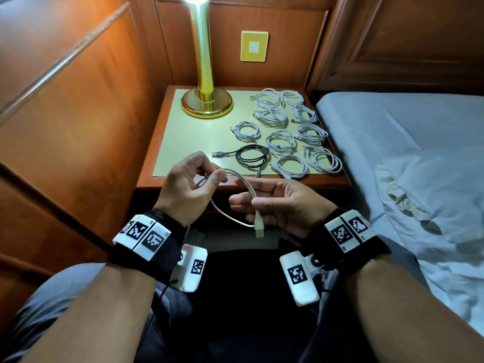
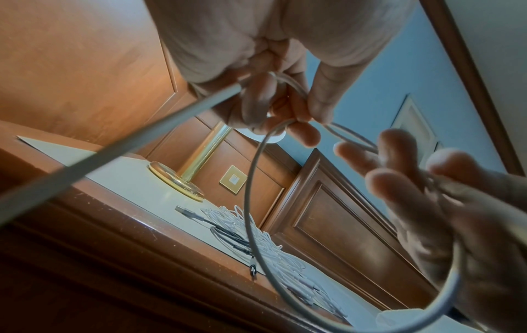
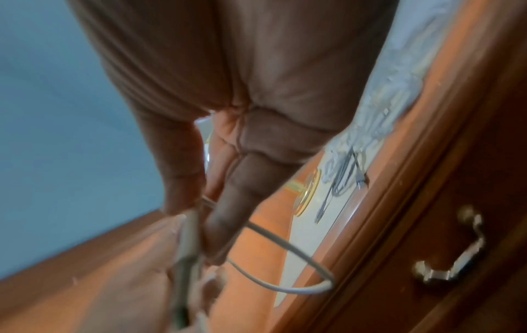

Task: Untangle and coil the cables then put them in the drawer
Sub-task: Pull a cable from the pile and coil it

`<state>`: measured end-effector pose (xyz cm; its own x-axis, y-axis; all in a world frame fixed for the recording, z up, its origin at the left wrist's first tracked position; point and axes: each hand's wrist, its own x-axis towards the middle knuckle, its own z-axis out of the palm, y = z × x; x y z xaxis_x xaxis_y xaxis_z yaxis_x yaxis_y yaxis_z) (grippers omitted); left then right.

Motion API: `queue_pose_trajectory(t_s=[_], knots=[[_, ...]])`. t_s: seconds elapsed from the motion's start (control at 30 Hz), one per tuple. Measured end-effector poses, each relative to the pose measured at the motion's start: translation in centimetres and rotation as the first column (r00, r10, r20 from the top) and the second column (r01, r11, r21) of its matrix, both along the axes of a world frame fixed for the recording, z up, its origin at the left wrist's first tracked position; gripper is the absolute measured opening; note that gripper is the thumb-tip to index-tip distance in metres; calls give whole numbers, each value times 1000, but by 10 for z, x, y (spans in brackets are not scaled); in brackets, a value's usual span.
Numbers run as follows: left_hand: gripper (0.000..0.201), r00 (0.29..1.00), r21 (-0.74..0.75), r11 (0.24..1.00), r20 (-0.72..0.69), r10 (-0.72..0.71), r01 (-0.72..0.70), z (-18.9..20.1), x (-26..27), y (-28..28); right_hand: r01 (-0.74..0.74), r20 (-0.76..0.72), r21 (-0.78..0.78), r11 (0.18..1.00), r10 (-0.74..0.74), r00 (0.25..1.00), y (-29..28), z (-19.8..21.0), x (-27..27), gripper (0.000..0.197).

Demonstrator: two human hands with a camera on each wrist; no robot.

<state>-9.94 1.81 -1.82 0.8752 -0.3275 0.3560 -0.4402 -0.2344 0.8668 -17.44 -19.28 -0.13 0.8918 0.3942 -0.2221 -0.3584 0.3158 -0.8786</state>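
Both hands hold the pale cable [image 1: 237, 176] above the lap: our left hand [image 1: 187, 186] pinches a loop, our right hand [image 1: 277, 203] pinches near the plug [image 1: 259, 229]. If either pinch slackens, we risk the springy loop uncoiling or snagging the black cable [image 1: 251, 155] on the nightstand [image 1: 188, 137].

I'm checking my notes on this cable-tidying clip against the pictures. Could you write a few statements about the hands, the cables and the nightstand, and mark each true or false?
1. Both hands hold one pale cable. True.
2. The left hand is empty. False: its fingers pinch the cable.
3. One black cable lies among white coils on the nightstand. True.
4. The lamp stands on the bed. False: it stands on the nightstand.
5. The cable's plug hangs below the right hand. True.
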Motion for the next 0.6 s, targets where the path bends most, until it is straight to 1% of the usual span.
queue_pose_trajectory(t_s=[0.07,0.13,0.2,0.27,0.33,0.37,0.43,0.47,0.5,0.53,0.6], knots=[[16,1000,-11,1000,4,-5,5,0,1,0,38,19,-94,995,-36,999,2,0,0,46],[14,1000,-29,999,-1,-16,16,0,0,-1,81,73,-259,963,-64,995,5,2,0,39],[15,1000,-41,999,-8,-28,28,-1,-1,-1,145,145,-406,902,-93,985,7,1,2,27],[19,999,-44,998,-10,-52,51,-3,-2,-3,226,215,-500,836,-133,968,8,-4,5,15],[19,995,-38,995,-8,-95,95,-5,-3,-5,325,296,-594,736,-176,939,7,-9,9,5],[18,994,-34,993,-8,-111,111,-5,-4,-6,380,337,-642,666,-199,920,6,-12,11,6],[19,992,-30,992,-12,-125,125,-5,-6,-8,447,399,-723,528,-210,893,3,-17,15,15],[19,992,-30,991,-10,-129,129,-6,-6,-9,448,408,-747,492,-194,892,2,-18,16,17],[20,991,-28,991,-7,-134,134,-6,-6,-9,431,403,-766,477,-167,900,1,-17,17,19],[20,990,-22,990,0,-138,138,-6,-6,-8,408,389,-776,481,-145,910,1,-17,17,20],[23,990,3,991,21,-137,137,-8,-4,-7,373,358,-759,533,-136,924,3,-18,18,16]])
